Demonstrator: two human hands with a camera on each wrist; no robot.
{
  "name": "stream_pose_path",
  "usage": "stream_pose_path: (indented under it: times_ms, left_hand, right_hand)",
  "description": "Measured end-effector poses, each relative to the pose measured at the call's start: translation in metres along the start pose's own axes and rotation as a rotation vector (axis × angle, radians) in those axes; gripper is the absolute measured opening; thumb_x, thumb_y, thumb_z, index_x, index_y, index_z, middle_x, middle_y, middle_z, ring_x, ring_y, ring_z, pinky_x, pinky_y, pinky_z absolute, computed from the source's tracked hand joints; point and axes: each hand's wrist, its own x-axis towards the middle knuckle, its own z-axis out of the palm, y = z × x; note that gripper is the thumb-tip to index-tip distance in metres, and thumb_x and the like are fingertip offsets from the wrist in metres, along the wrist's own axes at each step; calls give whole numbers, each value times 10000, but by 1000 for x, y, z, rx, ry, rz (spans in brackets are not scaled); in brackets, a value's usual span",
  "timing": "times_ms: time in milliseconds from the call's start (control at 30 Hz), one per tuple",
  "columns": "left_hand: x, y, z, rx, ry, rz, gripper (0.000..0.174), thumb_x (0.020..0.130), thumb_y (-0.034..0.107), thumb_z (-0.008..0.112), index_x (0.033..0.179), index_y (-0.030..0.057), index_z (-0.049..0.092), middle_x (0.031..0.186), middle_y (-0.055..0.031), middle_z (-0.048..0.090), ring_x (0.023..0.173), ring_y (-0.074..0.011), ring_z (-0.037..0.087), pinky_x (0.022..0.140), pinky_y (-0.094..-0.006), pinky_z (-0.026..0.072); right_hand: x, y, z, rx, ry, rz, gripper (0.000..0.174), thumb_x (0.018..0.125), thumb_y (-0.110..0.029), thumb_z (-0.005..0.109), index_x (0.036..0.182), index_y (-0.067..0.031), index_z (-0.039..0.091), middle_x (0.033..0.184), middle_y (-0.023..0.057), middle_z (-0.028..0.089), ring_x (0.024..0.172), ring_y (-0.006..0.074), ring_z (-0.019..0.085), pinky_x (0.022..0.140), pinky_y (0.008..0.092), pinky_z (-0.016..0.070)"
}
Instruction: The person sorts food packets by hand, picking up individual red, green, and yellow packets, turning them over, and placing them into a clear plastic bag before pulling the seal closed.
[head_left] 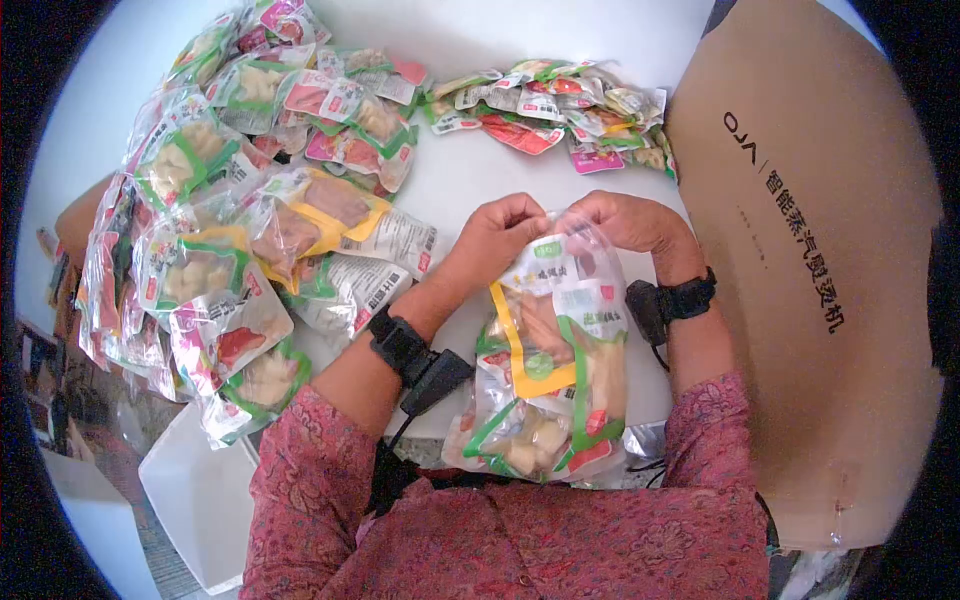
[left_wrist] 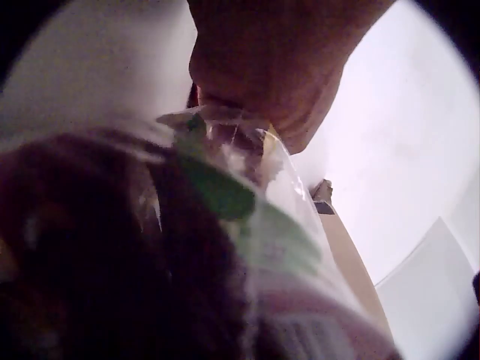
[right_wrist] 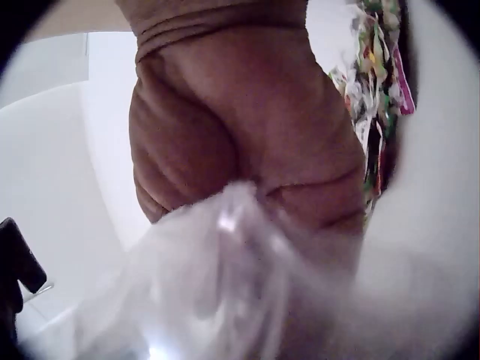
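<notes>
A clear plastic bag (head_left: 596,255) hangs upright in front of the person's chest, filled with several printed food packets (head_left: 540,335) with yellow and green borders. The left hand (head_left: 497,238) pinches the bag's top at its left corner, thumb against curled fingers. Opposite it, the right hand (head_left: 632,220) grips the top at the right side. In the right wrist view, gathered clear plastic (right_wrist: 232,247) runs up into the right hand (right_wrist: 247,127), whose fingertips are hidden. Clear film and a green print (left_wrist: 217,191) fill much of the left wrist view, below the left hand (left_wrist: 270,67).
A large heap of filled clear bags (head_left: 270,200) covers the left of the white table (head_left: 455,180). A smaller pile of packets (head_left: 560,110) lies at the back. A tall cardboard box (head_left: 800,330) stands close on the right. A white box (head_left: 200,490) is low at left.
</notes>
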Motion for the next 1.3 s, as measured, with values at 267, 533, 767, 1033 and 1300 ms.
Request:
stream_pose_path:
  times_ms: [267, 533, 767, 1033, 1300]
  left_hand:
    - [-4, 5, 4, -39, 68, -36, 115, 840, 159, 537, 816, 46, 539, 675, 46, 492, 604, -23, 420, 536, -174, 363]
    - [-5, 4, 2, -153, 111, -118, 309, 894, 357, 411, 871, 75, 536, 708, 40, 489, 609, -31, 407, 527, -158, 336]
    - [-6, 7, 3, -167, 86, -164, 318, 893, 366, 413, 873, 73, 538, 744, 32, 502, 637, -35, 420, 548, -153, 351]
    - [-4, 2, -2, -164, 169, -181, 256, 878, 330, 446, 910, 88, 523, 712, 16, 529, 532, -30, 396, 462, -170, 328]
    - [-3, 16, 7, -583, 169, -325, 429, 879, 423, 381, 1088, 51, 433, 889, -90, 583, 663, -115, 545, 555, -220, 455]
  right_hand:
    - [-7, 88, -52, 2, 1001, 313, 224, 821, -217, 531, 972, -56, 574, 760, 25, 575, 657, 108, 544, 562, 235, 447]
    - [5, 106, -47, 450, 1095, 82, 365, 850, -197, 496, 1205, -121, 457, 1023, 50, 536, 794, 150, 549, 651, 234, 418]
    - [6, 118, -53, 697, 1022, -21, 315, 857, -154, 480, 1133, -2, 479, 1037, 72, 554, 813, 154, 564, 635, 227, 416]
    - [-8, 43, -49, 488, 1186, -334, 263, 806, -224, 507, 876, 19, 578, 801, 96, 609, 677, 153, 571, 622, 257, 447]
    - [6, -9, -13, 971, 792, -587, 183, 796, -177, 503, 648, -75, 468, 650, 35, 504, 618, 117, 500, 558, 243, 427]
